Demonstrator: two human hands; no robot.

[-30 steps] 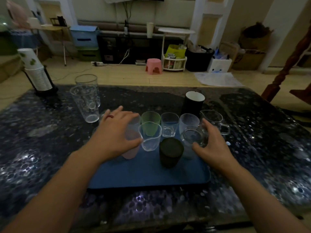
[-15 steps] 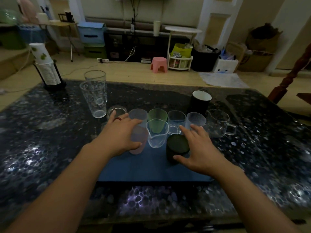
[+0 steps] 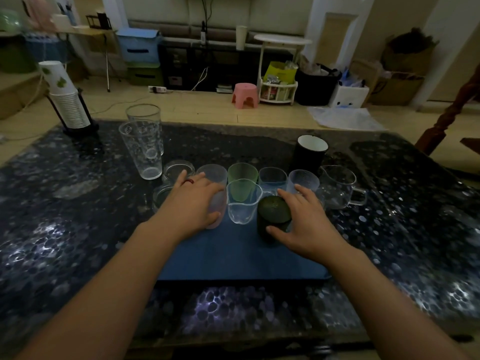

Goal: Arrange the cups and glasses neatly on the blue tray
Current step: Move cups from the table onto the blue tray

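**Most cups on the tray, a few glasses left outside**

Several pieces already stood in two rows on the blue tray: a far row with a green cup, a clear tumbler and a frosted cup, and a near row with a pink cup, a spouted clear cup and a dark green cup. The left hand was wrapped around the pink cup, fingers curled on its side. The right hand lay half open against the dark green cup, thumb on its near side, touching rather than clearly gripping. Two tall glasses stood on the table to the far left, well apart from the tray. A black mug and a handled glass sat at the far right; whether on the tray was unclear. By my judgement, those remained, plus straightening the near row.
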